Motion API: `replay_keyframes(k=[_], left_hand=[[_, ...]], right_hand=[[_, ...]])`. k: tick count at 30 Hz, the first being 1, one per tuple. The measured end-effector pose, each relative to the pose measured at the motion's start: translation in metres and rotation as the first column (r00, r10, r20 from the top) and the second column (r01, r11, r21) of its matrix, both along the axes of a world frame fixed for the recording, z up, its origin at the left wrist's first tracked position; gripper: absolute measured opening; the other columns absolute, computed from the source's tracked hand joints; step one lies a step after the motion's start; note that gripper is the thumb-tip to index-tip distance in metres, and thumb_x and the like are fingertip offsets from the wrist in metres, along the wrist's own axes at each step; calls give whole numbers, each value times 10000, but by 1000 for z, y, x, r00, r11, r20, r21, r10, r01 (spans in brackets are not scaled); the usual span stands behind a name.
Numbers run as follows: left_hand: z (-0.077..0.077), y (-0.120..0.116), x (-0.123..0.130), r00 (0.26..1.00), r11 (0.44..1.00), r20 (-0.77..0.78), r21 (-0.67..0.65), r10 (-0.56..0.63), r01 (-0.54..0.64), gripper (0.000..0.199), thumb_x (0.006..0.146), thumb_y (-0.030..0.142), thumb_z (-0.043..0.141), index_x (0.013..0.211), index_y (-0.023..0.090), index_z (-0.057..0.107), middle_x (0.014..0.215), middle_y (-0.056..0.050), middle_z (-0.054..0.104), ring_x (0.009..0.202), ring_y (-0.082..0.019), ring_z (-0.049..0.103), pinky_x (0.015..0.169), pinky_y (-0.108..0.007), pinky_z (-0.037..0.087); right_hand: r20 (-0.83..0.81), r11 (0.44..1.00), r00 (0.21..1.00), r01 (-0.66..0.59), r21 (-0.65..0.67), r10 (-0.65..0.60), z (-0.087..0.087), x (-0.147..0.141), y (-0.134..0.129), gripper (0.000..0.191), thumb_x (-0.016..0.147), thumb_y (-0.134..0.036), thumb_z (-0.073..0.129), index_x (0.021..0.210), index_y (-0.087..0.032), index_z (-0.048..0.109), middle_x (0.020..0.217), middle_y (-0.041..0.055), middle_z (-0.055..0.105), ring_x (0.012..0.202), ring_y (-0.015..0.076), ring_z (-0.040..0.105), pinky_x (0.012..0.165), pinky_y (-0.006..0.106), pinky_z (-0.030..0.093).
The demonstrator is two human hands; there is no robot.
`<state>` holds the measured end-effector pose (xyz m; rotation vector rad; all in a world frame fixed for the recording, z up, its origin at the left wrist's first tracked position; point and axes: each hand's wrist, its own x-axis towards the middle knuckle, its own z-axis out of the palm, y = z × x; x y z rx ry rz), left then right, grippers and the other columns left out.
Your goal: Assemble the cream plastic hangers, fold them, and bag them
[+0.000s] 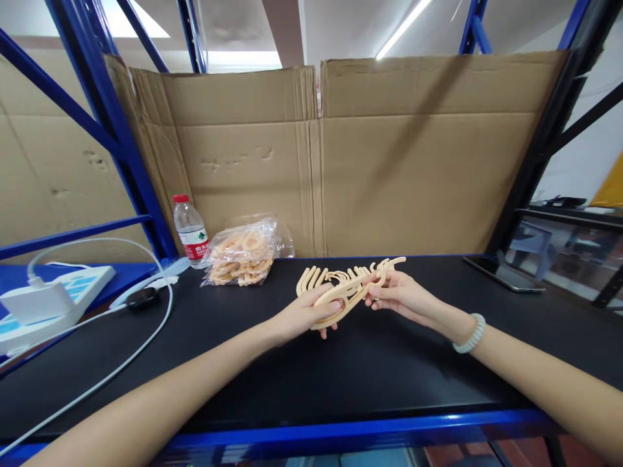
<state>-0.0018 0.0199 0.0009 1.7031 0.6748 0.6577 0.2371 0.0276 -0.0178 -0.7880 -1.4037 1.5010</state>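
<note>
A pale wooden-looking piece with curved outlines (351, 299) is held tilted above the black tabletop, its right end higher. My left hand (311, 310) is closed on its wide left end, thumb on top and fingertips showing underneath. At the narrower right part, my right hand (393, 293) pinches the piece or a small part against it; exactly which is hard to make out. Just behind the hands, several curved pale pieces (311, 277) lie in a row on the tabletop, partly hidden by the held piece.
Bagged pale pieces (242, 253) and a red-capped bottle (191, 233) stand at the back left. A white power strip (73, 295) with cables lies far left, a dark phone-like device (503, 272) at right. Cardboard (413, 155) walls the back; a blue edge (341, 433) runs in front.
</note>
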Motion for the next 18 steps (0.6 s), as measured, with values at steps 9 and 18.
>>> replay_keyframes(k=[9, 18], left_hand=[[-8, 10, 3, 996, 925, 82, -376, -35, 64, 356, 789, 421, 628, 1007, 141, 597, 822, -87, 689, 664, -205, 664, 626, -296, 473], [-26, 14, 24, 966, 889, 198, -393, -165, 233, 263, 845, 403, 572, 792, 149, 608, 558, 20, 521, 393, -89, 468, 443, -235, 391]], right_hand=[[-96, 994, 991, -97, -55, 92, -5, -18, -10, 252, 710, -279, 795, 826, -135, 624, 758, 24, 658, 692, 123, 662, 586, 199, 552], [-57, 993, 991, -120, -3, 120, -8, -24, -15, 215, 770, -304, 742, 820, -132, 622, 723, 48, 668, 682, 125, 629, 550, 195, 477]])
